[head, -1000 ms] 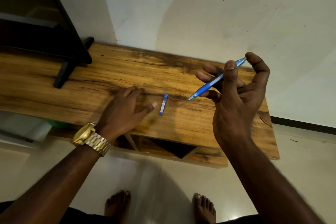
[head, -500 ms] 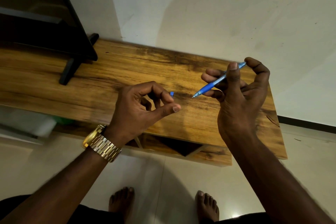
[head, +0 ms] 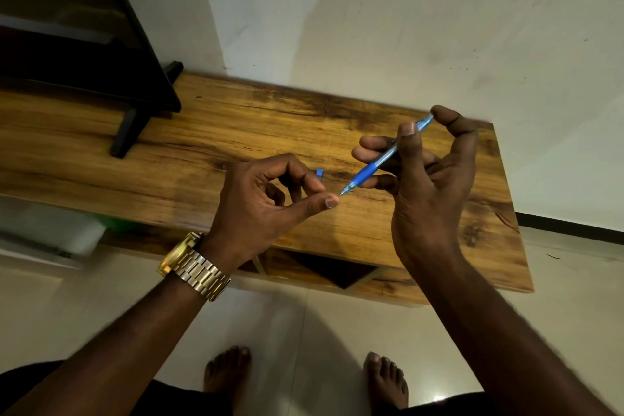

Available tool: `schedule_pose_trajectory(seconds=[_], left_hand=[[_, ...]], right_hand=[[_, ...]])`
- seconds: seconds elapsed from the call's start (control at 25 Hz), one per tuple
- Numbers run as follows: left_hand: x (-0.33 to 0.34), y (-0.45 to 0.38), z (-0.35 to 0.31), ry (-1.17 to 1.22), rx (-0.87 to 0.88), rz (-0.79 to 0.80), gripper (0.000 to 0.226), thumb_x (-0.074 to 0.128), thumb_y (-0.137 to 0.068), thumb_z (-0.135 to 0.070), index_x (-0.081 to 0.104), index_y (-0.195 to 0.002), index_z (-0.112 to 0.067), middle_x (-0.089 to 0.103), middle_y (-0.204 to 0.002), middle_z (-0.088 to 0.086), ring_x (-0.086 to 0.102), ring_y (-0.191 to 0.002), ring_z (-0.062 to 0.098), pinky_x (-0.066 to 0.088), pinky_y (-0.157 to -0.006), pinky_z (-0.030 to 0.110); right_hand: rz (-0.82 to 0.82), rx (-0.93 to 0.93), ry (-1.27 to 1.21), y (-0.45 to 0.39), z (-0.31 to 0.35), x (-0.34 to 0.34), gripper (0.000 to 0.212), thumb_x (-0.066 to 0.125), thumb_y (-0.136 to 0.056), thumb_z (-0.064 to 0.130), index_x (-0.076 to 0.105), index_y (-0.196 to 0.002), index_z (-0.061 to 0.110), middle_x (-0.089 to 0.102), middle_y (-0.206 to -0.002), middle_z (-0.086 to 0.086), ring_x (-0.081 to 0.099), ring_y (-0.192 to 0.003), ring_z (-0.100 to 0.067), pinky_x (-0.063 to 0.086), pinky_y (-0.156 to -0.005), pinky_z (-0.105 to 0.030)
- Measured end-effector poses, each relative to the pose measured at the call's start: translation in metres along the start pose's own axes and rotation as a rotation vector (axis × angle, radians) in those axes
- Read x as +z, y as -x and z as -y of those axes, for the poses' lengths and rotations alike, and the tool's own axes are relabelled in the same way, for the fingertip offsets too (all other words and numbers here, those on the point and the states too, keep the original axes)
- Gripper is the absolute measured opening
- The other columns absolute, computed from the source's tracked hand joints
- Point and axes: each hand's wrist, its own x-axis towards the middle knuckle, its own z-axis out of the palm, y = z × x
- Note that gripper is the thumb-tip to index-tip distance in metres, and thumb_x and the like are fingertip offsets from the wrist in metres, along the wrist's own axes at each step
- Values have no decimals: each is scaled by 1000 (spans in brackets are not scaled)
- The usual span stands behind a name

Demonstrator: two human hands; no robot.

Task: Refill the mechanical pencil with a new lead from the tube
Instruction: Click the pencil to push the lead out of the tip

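Observation:
My right hand (head: 429,186) holds a blue mechanical pencil (head: 378,164) above the wooden table (head: 236,132). The pencil's tip points down-left and my thumb rests on its top end. My left hand (head: 266,199) hovers just left of the tip, with thumb and forefinger pinched together right at the point. The lead in that pinch is too thin to make out clearly. The blue lead tube (head: 319,173) lies on the table behind my left fingers, and only its far end shows.
A black screen on a stand (head: 128,125) occupies the table's left end. The wall rises directly behind the table. An open shelf (head: 324,267) sits under the tabletop, and my bare feet (head: 229,371) stand on the tiled floor in front.
My left hand has lifted off the table beside the tube, closed into a pinch, and moved right up to the pencil tip. My right hand kept the pencil almost still.

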Motion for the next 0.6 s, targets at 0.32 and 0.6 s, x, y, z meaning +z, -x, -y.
schedule_pose_trajectory(seconds=[0.32, 0.6], left_hand=[[1, 3, 3, -8, -18, 20, 19, 88, -86, -40, 76, -90, -25, 79, -88, -11, 74, -76, 22, 54, -50, 47], [3, 3, 3, -18, -40, 46, 21, 87, -86, -44, 76, -93, -27, 80, -92, -11, 73, -77, 21, 56, -52, 42]], right_hand=[[2, -14, 21, -1, -4, -2, 36, 57, -116, 16, 38, -146, 11, 86, -97, -16, 87, -83, -29, 65, -57, -33], [23, 7, 20, -5, -13, -9, 40, 61, -114, 21, 39, -148, 15, 86, -101, -16, 87, -84, -30, 66, -59, -36]])
